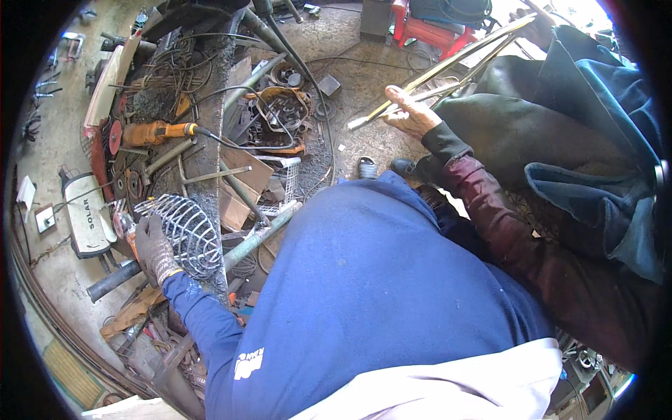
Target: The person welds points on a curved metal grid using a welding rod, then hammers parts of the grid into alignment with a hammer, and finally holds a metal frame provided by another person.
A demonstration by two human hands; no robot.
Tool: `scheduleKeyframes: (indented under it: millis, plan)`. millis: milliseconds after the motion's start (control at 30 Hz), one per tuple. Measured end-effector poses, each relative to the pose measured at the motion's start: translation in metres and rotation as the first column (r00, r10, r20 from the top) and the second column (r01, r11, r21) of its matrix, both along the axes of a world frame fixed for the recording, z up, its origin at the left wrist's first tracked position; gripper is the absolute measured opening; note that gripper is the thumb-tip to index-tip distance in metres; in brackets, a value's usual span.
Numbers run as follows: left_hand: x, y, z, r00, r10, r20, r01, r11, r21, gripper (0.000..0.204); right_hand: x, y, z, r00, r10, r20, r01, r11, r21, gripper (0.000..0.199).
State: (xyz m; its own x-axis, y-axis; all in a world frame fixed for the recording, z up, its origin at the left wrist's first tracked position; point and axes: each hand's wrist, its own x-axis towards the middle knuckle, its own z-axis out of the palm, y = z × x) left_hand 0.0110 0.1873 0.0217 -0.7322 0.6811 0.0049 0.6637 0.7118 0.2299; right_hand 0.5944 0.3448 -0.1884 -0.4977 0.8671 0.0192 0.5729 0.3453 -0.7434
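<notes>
My left hand [154,248], in a grey work glove, is at the bench on the left. Its fingers curl over the orange body of an angle grinder [126,225], whose head pokes out beyond them. Right beside the glove lies a round cage of bent metal rods [190,234]. A dark round bar [112,281] sticks out below the wrist. My right hand is not in view. At the right, a co-worker's bare hand [414,117] in a maroon sleeve grips long thin metal bars [448,66]; another hand [537,28] is at their far end.
A larger orange grinder [157,133] with a cord lies farther along the cluttered bench. Beyond the bench edge stand a bucket of scrap metal [283,110] and a white wire basket [285,180]. Cables hang across. A red machine [428,31] stands at the back.
</notes>
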Motion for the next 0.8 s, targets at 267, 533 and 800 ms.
scheduleKeyframes:
  millis: [267, 533, 800]
  plan:
    - [-0.003, 0.009, -0.004, 0.997, -0.047, -0.062, 0.045, 0.999, -0.022, 0.058, -0.008, 0.044, -0.055, 0.996, -0.09, 0.006, 0.065, 0.771, 0.634, 0.049]
    - [-0.019, -0.003, -0.009, 0.998, -0.058, -0.033, 0.06, 0.997, 0.053, 0.056, -0.036, 0.029, 0.018, 0.963, -0.141, -0.232, 0.112, 0.985, -0.132, 0.043]
    - [0.004, 0.004, 0.007, 0.998, -0.033, -0.049, 0.031, 0.998, -0.047, 0.058, -0.038, 0.026, 0.014, 0.964, 0.104, -0.243, -0.019, 0.944, 0.329, 0.064]
